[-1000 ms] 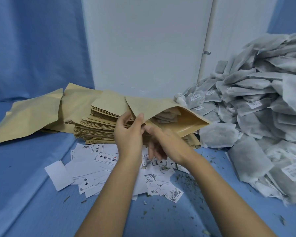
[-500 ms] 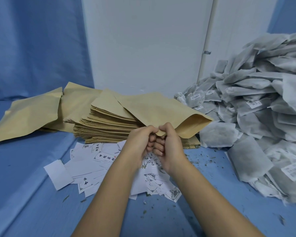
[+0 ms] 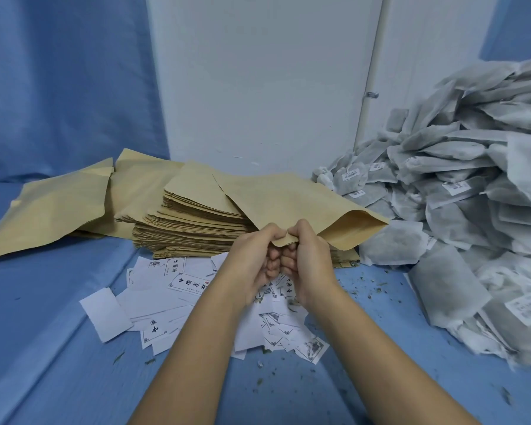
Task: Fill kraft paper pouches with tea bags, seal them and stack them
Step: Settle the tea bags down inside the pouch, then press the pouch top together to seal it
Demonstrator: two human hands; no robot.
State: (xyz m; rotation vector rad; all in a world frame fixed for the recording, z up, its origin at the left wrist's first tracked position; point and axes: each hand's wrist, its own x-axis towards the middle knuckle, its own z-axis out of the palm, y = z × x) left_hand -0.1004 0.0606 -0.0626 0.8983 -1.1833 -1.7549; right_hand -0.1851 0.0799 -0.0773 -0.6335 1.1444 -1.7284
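Hands gripping one kraft pouch point(image 3: 288, 200) by its near corner

Left hand point(image 3: 255, 259) and right hand point(image 3: 308, 262) are meeting knuckle to knuckle above the worktop point(image 3: 59, 302), each with fingers curled and thumb pressing down on the same near corner of the kraft pouch. The pouch is hanging in the air over the stack of empty pouches point(image 3: 193, 228), tilting down towards the right, and its mouth is gaping open on that side – pointing at the heap of tea bags point(image 3: 472, 185). That heap is piling up against the right edge of the view, several bags showing white barcode stickers. Printed paper labels point(image 3: 190, 286) are lying scattered directly under the wrists, just in front of the stack. More flat kraft pouches point(image 3: 52, 207) are spreading out to the left. Tea crumbs point(image 3: 365, 289) are dotting the blue cloth – mostly between the labels and the tea bags. A white wall panel point(image 3: 258, 81) is standing behind everything.
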